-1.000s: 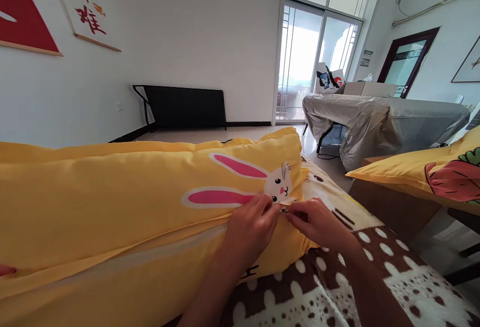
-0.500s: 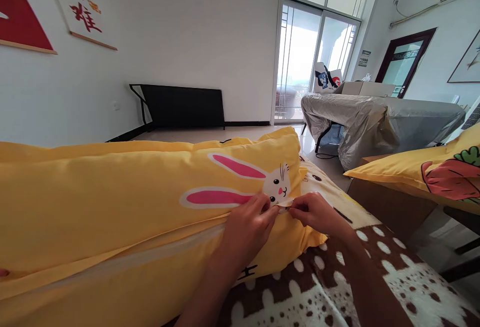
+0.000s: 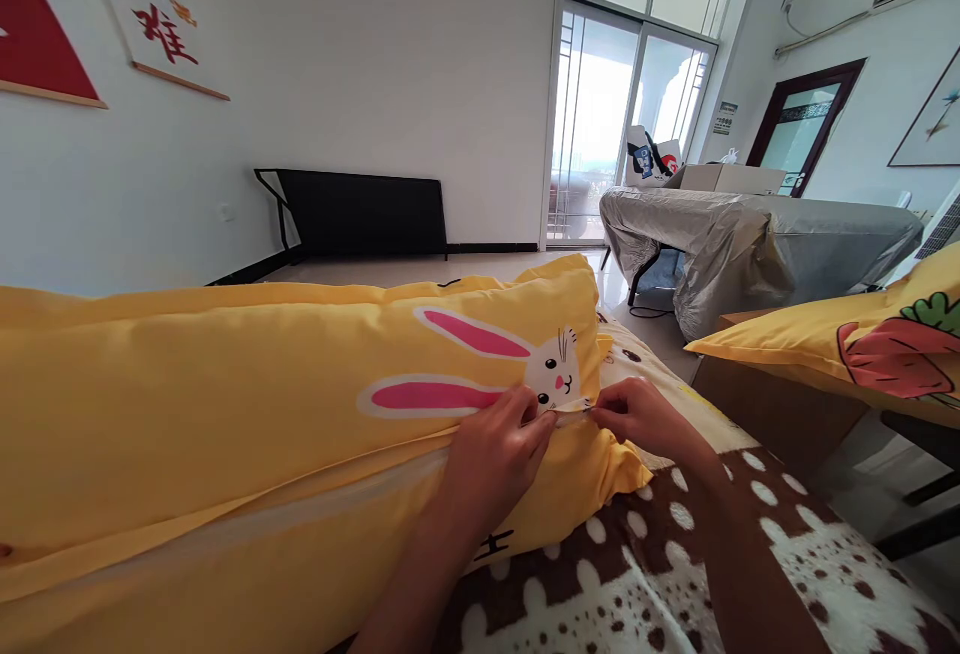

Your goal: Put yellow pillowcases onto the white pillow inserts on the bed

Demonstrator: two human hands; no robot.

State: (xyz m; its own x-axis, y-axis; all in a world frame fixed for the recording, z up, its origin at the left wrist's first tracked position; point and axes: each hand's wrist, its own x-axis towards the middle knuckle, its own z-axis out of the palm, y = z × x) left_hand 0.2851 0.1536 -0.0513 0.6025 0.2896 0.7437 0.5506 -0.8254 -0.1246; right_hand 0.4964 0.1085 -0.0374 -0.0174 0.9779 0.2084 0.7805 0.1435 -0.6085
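Note:
A long yellow pillowcase (image 3: 247,384), plump with filling, lies across in front of me. A white rabbit with pink ears (image 3: 442,396) is printed near its right end. Along the side facing me, an opening shows a strip of whitish filling (image 3: 300,509). My left hand (image 3: 499,449) is closed, pinching the opening's edge just below the rabbit's face. Close to its right, my right hand (image 3: 634,414) also pinches this edge between thumb and fingers. Any small zip pull in its fingertips is hidden.
Underneath is a brown and cream patterned blanket (image 3: 577,594). A yellow carrot-print pillow (image 3: 892,344) is at right. A table under plastic sheeting (image 3: 720,244) stands behind, with a cardboard box (image 3: 731,177) on it. A black folded frame (image 3: 360,214) leans by the wall. What seems a fingertip shows at far left.
My right hand has slid slightly right along the edge, widening the gap between the hands. My left hand keeps its pinch in place. The view has shifted a little.

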